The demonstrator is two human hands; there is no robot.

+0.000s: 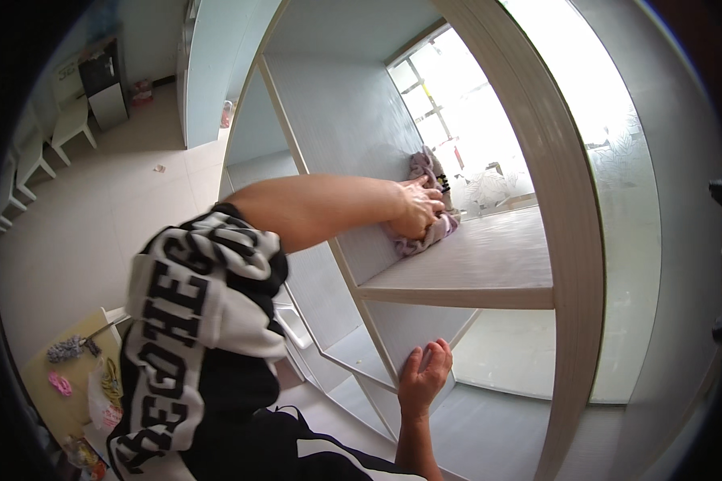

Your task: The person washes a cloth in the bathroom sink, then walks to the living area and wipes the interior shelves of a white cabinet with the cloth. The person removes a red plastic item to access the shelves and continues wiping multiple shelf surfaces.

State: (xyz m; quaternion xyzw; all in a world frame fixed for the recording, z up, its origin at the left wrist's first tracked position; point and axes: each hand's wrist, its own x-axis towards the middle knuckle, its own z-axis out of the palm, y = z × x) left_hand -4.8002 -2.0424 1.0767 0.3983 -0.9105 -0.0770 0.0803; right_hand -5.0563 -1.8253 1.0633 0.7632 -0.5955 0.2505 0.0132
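My left hand (420, 209) reaches deep into an upper compartment of a pale wood-grain shelf unit. It presses a bunched mauve-grey cloth (426, 240) against the inner side panel, near the back corner, with the fingers spread over it. Below the shelf board (457, 296), my right hand (425, 374) is raised at the opening of the lower compartment beside the upright divider. Its fingers are slightly curled, and nothing shows in it; whether it touches the panel is unclear. Behind the upper compartment is a bright glass pane (469, 126) with a leaf pattern.
A thick frame post (568, 180) stands right of the compartments. More shelf compartments lie to the left and below. Across the tiled floor are white chairs (72, 123) and a dark-and-silver cabinet (105, 90). A table (39, 385) at lower left holds a grey fluffy duster (66, 349) and plastic bags.
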